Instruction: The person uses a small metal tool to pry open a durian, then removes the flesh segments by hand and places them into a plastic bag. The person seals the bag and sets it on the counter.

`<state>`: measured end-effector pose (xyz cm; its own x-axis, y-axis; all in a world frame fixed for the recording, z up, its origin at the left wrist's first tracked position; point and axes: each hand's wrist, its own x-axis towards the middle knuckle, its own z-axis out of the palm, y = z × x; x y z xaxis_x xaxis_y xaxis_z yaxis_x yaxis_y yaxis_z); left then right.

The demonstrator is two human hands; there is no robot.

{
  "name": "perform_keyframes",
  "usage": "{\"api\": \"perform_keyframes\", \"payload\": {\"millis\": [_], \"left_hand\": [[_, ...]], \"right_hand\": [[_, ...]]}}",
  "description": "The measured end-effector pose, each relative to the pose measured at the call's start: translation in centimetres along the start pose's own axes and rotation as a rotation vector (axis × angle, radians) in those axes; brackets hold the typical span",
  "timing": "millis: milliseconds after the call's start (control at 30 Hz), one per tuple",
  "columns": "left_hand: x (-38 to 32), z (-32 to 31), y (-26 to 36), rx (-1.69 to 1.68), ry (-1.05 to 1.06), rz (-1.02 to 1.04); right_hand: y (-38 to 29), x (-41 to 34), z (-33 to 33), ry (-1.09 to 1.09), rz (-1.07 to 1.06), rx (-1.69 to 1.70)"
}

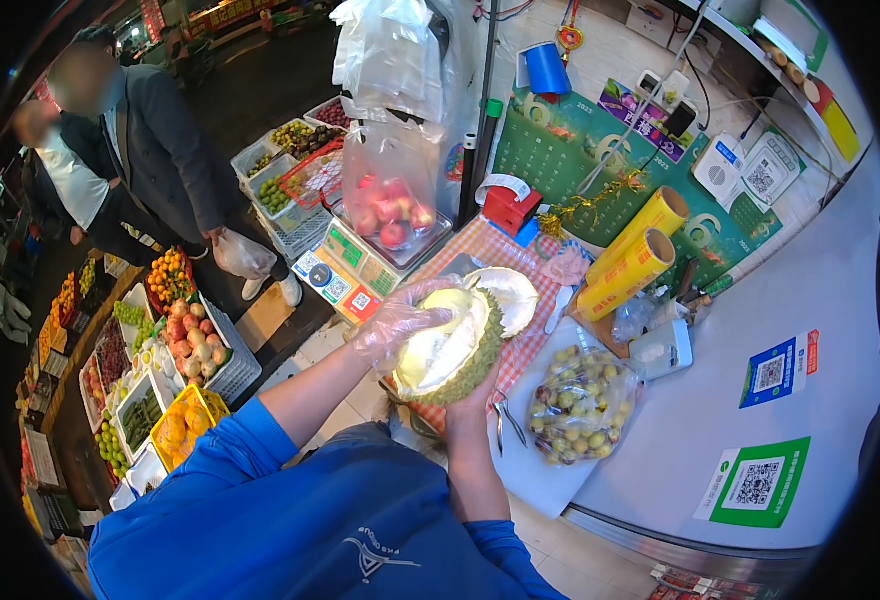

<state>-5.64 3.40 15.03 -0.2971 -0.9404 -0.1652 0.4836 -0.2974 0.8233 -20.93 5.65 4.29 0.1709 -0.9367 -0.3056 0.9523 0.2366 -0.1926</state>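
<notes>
An opened durian half [470,367] with pale flesh in its white hollow is held in front of me. My left hand [402,322], in a clear plastic glove, has its fingers on a lobe of pale durian flesh [440,301] at the upper side. From below, my right hand [483,386] supports the spiky green husk; its fingers are mostly hidden. Just beyond lies another piece of durian husk [516,300], white inside, on a red checked cloth [447,255]. Metal pliers-like tool [510,420] and a bag of grapes or similar small round fruit [582,405] lie to the right.
A price scale [350,262] bears a bag of red apples [391,214]. Yellow film rolls [627,277] stand against the wall by a white container [661,349]. Fruit crates [234,360] line the left side. Two people stand beyond them, one holding a plastic bag [243,253].
</notes>
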Motion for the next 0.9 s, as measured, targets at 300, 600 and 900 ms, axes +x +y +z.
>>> {"api": "perform_keyframes", "payload": {"millis": [300,600,900], "left_hand": [[-1.8,2.2,0.1,-0.217,0.057,0.147],[1.3,-0.1,0.0,-0.536,0.029,0.109],[16.7,-7.8,6.5,-0.430,-0.285,-0.182]], "right_hand": [[-1.2,-0.5,2.0,-0.235,-0.036,0.062],[-2.1,0.2,3.1,-0.193,-0.193,0.012],[-0.1,4.4,-0.9,-0.005,-0.233,-0.094]]}}
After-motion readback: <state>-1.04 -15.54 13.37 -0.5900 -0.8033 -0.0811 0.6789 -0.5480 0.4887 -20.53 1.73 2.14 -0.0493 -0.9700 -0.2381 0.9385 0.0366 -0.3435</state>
